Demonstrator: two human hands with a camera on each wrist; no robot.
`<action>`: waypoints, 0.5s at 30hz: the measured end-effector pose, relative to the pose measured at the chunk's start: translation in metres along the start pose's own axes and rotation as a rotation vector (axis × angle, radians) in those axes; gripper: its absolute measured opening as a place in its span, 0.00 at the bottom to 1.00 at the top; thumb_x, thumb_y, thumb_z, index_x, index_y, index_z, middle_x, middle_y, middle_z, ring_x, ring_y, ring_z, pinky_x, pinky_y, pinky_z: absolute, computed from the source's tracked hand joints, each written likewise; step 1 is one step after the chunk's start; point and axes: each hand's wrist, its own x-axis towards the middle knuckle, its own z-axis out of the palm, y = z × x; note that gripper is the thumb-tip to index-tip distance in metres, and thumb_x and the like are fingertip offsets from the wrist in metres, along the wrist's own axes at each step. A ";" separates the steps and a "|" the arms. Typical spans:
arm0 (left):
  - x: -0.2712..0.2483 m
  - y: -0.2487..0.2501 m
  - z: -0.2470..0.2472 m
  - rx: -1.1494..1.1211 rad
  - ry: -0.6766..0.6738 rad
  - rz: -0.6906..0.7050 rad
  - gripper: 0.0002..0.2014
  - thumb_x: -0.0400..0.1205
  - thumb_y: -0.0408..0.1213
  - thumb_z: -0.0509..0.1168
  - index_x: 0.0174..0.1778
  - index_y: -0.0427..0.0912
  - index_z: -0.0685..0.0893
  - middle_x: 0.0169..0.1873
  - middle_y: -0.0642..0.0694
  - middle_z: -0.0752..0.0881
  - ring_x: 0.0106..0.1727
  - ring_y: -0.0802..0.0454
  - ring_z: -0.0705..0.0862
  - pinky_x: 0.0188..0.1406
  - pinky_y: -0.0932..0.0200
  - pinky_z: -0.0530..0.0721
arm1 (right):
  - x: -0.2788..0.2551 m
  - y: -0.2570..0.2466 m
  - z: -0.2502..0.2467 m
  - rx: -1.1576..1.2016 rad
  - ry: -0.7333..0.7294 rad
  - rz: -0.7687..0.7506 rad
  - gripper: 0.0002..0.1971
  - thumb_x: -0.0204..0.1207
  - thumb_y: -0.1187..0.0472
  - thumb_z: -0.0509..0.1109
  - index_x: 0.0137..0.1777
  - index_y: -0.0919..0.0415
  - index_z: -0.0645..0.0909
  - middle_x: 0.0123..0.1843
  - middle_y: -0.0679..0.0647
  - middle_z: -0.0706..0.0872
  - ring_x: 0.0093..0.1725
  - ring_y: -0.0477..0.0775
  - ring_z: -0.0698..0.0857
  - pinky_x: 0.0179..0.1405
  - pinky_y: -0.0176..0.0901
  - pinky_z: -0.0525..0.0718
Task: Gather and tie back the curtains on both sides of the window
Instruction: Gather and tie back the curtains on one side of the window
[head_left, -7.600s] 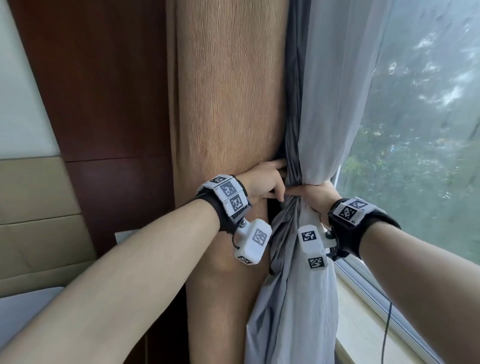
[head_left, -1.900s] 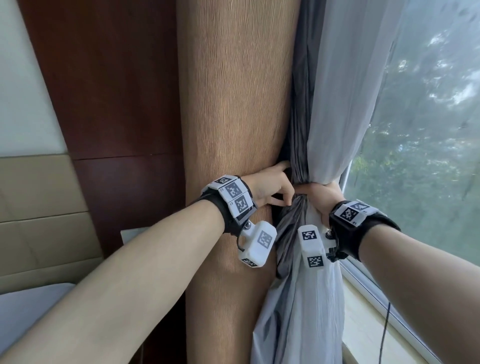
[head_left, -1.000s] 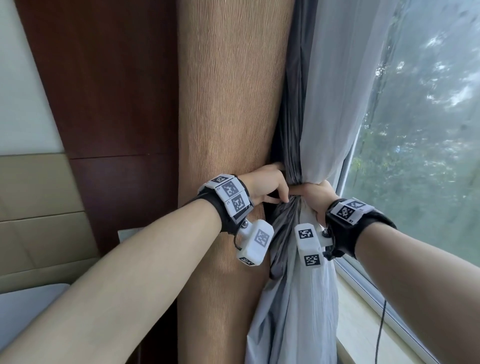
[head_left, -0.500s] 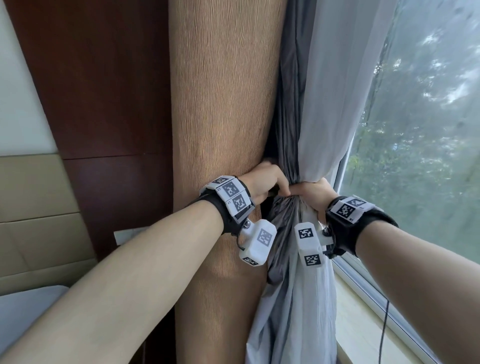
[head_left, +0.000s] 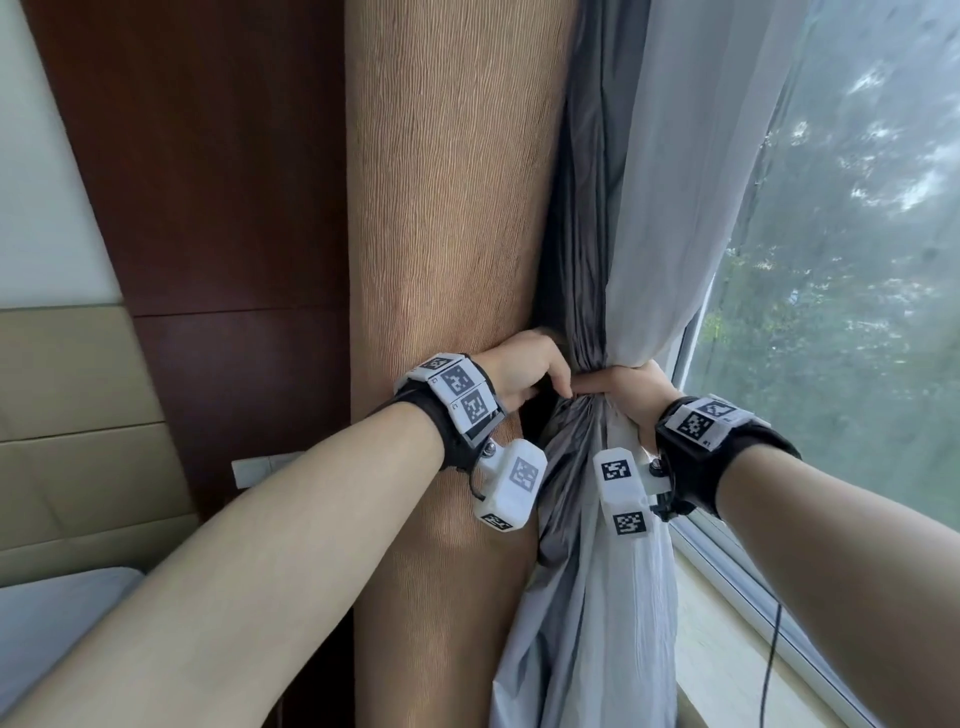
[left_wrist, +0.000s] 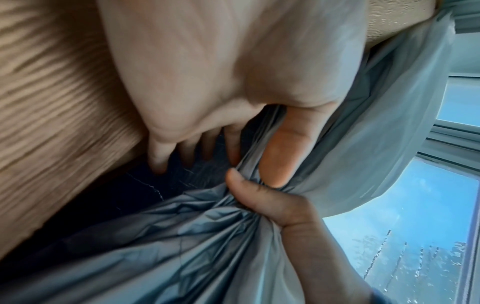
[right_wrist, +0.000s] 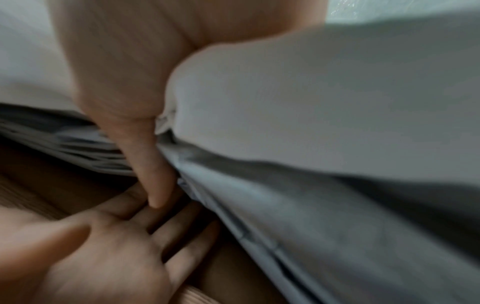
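The sheer grey curtain (head_left: 649, 218) hangs at the frame's 12 o'clock, cinched at centre beside the window (head_left: 852, 260). The right hand (head_left: 631, 395) wraps its thumb and curled fingers round the gathered bunch. The left hand (head_left: 522, 371), at 9 o'clock of that bunch, reaches with extended fingers (left_wrist: 158, 158) behind the tan textured curtain (head_left: 447, 218), thumb touching the grey fabric.

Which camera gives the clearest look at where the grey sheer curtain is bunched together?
The left wrist view: the grey sheer curtain shows sharp gathered folds where the right hand grips it. The head view shows the bunch only small, between both hands. The right wrist view shows the fabric blurred.
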 end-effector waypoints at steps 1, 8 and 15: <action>0.000 -0.002 0.001 -0.007 -0.004 0.004 0.41 0.49 0.22 0.67 0.65 0.25 0.83 0.68 0.37 0.86 0.75 0.35 0.80 0.78 0.42 0.78 | -0.001 -0.001 0.001 -0.012 -0.007 0.001 0.17 0.68 0.74 0.83 0.56 0.60 0.92 0.51 0.53 0.97 0.53 0.54 0.95 0.55 0.47 0.90; 0.028 -0.024 -0.009 -0.072 -0.036 -0.045 0.57 0.38 0.28 0.75 0.73 0.37 0.78 0.70 0.40 0.85 0.74 0.41 0.81 0.80 0.38 0.75 | -0.006 -0.007 0.001 0.000 -0.025 -0.008 0.19 0.66 0.72 0.85 0.57 0.62 0.93 0.53 0.55 0.97 0.55 0.57 0.95 0.63 0.55 0.91; -0.008 0.001 -0.001 0.073 -0.096 -0.019 0.43 0.57 0.22 0.70 0.74 0.41 0.81 0.69 0.43 0.87 0.75 0.41 0.80 0.80 0.38 0.73 | -0.013 -0.013 0.005 -0.028 0.008 -0.051 0.13 0.70 0.78 0.79 0.45 0.60 0.89 0.37 0.48 0.94 0.39 0.44 0.94 0.32 0.34 0.88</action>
